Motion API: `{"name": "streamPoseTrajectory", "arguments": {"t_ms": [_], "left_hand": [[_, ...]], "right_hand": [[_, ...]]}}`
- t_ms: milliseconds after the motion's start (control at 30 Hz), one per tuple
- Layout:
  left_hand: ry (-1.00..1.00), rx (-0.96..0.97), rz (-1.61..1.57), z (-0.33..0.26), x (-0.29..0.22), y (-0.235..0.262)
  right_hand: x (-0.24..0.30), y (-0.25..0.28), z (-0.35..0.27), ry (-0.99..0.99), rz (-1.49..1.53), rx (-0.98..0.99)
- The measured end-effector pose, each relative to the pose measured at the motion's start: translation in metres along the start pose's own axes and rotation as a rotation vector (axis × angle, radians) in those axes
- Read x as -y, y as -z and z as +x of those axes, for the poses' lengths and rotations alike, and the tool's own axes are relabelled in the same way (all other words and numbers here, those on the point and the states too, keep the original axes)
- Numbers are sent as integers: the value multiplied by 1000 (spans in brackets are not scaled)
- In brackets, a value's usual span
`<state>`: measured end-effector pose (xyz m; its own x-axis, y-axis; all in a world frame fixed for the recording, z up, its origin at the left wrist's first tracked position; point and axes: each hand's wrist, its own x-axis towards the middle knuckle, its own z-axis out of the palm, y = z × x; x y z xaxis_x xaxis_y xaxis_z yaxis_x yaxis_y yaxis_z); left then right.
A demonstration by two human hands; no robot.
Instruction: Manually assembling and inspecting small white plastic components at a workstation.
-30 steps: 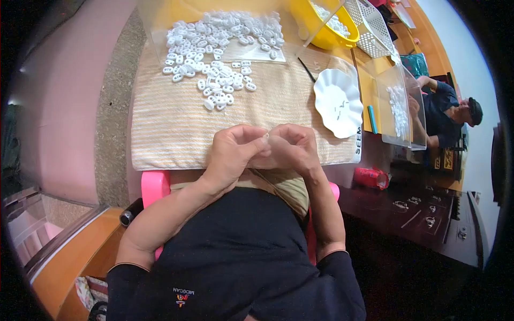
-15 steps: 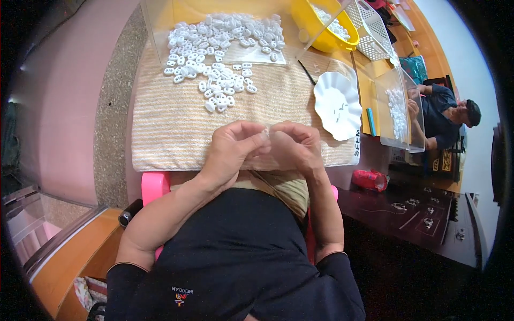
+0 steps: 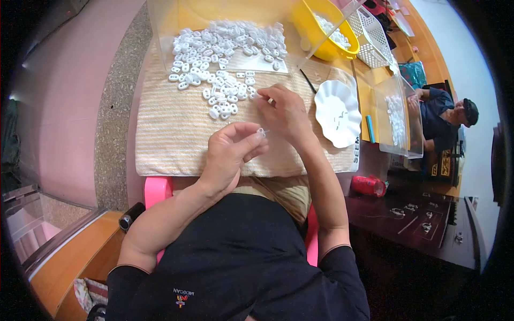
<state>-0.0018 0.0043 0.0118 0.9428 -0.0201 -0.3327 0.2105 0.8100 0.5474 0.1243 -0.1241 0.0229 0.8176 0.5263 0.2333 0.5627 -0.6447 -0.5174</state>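
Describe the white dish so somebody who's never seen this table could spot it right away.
Find the striped towel, then look along its right side, past the person's right hand. There lies the white dish, beside the lower end of a thin black stick. Its wavy, scalloped rim sets it apart from everything beside it.

Surroundings: pink chair [image 3: 157, 191], red packet [image 3: 369, 185].
Packet near dark tabletop [image 3: 380, 218]; person [image 3: 440, 109] in black cap [image 3: 471, 112] and dark shirt at far right.
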Motion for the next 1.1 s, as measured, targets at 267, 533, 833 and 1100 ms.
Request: {"name": "streamPoseTrajectory", "arguments": {"t_ms": [267, 533, 833, 1100], "left_hand": [[10, 4, -27, 0, -2, -1], [13, 1, -33, 0, -2, -2], [23, -10, -20, 0, -1, -1], [40, -10, -25, 1, 0, 1]], "right_hand": [[10, -1, 8, -49, -70, 94], [9, 10, -7, -77, 20, 108], [6, 30, -21, -24, -77, 295], [10, 32, -24, -36, -70, 306]]}}
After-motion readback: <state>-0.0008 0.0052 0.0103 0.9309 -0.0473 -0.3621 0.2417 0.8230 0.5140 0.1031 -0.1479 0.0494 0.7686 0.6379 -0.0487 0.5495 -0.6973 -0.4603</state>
